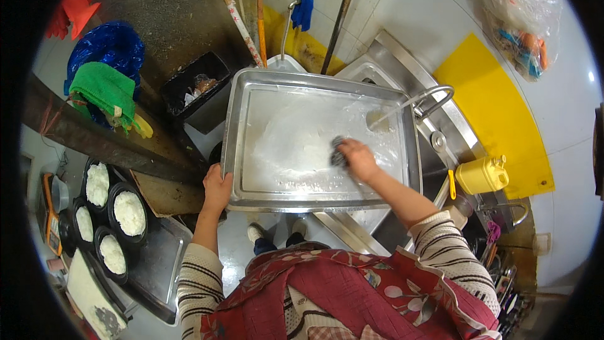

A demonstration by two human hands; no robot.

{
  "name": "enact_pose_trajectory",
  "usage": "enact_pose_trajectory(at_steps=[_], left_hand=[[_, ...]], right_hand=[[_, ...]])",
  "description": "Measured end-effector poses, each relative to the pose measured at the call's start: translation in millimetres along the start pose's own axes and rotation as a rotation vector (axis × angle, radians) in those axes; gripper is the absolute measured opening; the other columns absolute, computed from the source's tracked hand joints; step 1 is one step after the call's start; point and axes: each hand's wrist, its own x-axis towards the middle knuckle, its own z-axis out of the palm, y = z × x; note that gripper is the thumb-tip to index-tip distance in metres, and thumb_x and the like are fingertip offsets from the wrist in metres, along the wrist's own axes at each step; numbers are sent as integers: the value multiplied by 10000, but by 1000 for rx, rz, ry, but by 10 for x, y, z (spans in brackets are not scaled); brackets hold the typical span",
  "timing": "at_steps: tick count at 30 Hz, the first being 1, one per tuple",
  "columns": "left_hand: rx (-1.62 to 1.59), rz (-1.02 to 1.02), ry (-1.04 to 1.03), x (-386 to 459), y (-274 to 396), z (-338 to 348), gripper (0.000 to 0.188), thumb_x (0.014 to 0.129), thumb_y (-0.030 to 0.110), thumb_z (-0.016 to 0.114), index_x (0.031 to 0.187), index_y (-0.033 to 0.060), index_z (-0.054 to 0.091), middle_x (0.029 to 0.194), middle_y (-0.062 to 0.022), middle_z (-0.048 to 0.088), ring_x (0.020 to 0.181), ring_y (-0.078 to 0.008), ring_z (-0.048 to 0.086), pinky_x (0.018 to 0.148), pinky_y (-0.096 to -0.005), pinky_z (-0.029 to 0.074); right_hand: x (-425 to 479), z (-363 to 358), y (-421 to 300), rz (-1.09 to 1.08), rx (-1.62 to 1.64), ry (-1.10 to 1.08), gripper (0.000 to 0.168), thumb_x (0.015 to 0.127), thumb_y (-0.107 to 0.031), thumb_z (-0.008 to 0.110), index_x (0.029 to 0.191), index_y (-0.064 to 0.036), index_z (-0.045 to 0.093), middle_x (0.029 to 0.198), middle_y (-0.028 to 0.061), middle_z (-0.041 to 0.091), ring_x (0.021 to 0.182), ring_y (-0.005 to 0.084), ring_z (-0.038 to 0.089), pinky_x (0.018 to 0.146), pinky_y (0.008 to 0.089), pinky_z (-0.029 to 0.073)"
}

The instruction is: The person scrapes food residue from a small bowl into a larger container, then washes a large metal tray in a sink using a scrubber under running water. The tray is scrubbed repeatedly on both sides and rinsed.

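A large rectangular stainless steel tray (288,151) lies before me over the sink area, wet inside. My left hand (217,188) grips its left rim near the lower corner. With my right hand (358,159) I press a dark grey scouring pad (338,152), somewhat blurred, against the tray's inner surface, right of the middle. A stream of water from the curved metal faucet (439,97) falls into the tray's upper right part.
At the right stand a yellow plastic jug (476,175) and a yellow-handled tool (452,184). Black bowls of white rice (129,213) sit at the lower left. A black bin (196,87) and long handles (261,14) are behind the tray; a green cloth (104,87) hangs left.
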Motion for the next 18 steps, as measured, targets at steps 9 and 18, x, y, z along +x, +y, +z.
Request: enact_pose_trajectory(at_steps=[9, 18], left_hand=[[14, 43, 9, 2, -46, 43, 214, 782, 144, 555, 942, 1, 555, 982, -199, 572, 948, -387, 534, 842, -465, 406], [4, 49, 0, -76, -22, 8, 241, 772, 138, 571, 965, -3, 551, 962, -204, 564, 947, -395, 524, 841, -478, 392]], right_hand=[[541, -319, 1468, 647, -34, 107, 529, 655, -54, 644, 1163, -24, 500, 1307, 233, 427, 1167, 394, 452, 980, 429, 402], [1577, -147, 350, 490, -112, -70, 444, 741, -242, 661, 1099, -19, 521, 1120, 214, 569, 1058, 365, 547, 889, 439, 461]])
